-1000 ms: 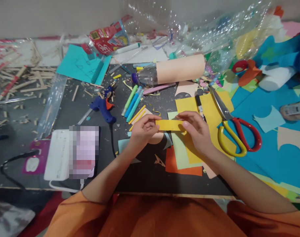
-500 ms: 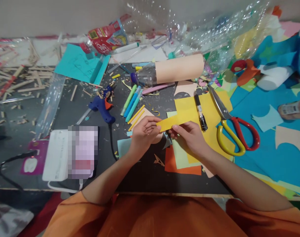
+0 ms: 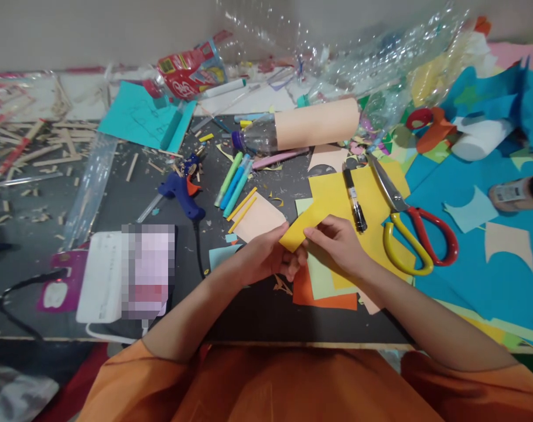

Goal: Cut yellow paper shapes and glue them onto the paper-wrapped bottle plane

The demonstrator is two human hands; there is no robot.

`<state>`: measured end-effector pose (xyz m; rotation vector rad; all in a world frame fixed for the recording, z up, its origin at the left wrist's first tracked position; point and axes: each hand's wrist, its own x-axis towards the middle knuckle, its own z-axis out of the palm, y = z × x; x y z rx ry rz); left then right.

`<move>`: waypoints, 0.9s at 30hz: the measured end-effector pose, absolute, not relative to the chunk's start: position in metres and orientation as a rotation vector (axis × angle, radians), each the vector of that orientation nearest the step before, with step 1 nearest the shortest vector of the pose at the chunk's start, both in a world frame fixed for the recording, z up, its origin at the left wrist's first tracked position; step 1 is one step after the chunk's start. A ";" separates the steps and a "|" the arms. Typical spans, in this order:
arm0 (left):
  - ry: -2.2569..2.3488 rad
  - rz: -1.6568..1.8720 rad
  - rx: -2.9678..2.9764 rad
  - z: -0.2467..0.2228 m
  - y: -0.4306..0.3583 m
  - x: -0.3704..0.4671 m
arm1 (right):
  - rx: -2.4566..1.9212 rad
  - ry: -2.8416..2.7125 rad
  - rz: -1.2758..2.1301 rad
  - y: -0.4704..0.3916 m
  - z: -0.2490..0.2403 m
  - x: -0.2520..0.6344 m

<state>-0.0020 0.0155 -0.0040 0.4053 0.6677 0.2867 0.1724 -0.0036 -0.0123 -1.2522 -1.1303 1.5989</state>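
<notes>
A small yellow paper strip (image 3: 298, 232) is held between both hands over the dark table. My left hand (image 3: 270, 255) is at its left end, fingers curled beneath and the thumb by its edge. My right hand (image 3: 339, 243) pinches the strip's right part between thumb and fingers. Under and beyond the right hand lies a large yellow sheet (image 3: 372, 193), with a black pen (image 3: 355, 199) on it. Big scissors (image 3: 402, 205) with one red and one yellow handle rest at its right side, blades pointing away.
Markers (image 3: 235, 181), a blue glue gun (image 3: 181, 193) and a phone (image 3: 154, 269) lie to the left. A paper-wrapped bottle (image 3: 317, 123) lies behind. Blue sheets (image 3: 481, 281) cover the right side. Wood sticks (image 3: 51, 140) are scattered at the far left.
My left hand has turned and moved slightly down, its fingers now below the strip. The yellow strip has tilted, its left end lower.
</notes>
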 end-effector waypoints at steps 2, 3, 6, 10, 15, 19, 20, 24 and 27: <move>0.660 0.261 0.389 -0.004 0.014 -0.002 | -1.269 -1.131 1.573 -0.004 -0.013 0.172; 0.659 0.249 0.387 -0.003 0.014 -0.002 | -1.271 -1.128 1.575 -0.004 -0.013 0.172; 0.669 0.225 0.390 0.000 0.014 -0.002 | -1.252 -1.139 1.599 -0.003 -0.012 0.172; 0.708 0.247 0.407 0.002 0.012 0.000 | -1.258 -1.184 1.599 -0.002 -0.009 0.172; 0.782 0.303 0.539 -0.001 0.007 0.002 | -1.251 -1.146 1.602 -0.002 -0.010 0.173; 0.835 0.323 0.722 0.001 0.005 0.000 | -1.258 -1.169 1.627 -0.002 -0.013 0.176; 0.860 0.327 0.761 0.002 0.005 0.000 | -1.262 -1.182 1.625 -0.002 -0.013 0.177; 0.914 0.333 0.867 0.006 0.005 0.001 | -1.291 -1.237 1.622 -0.002 -0.014 0.179; 0.921 0.364 0.911 0.005 0.003 0.002 | -1.293 -1.243 1.605 -0.001 -0.012 0.179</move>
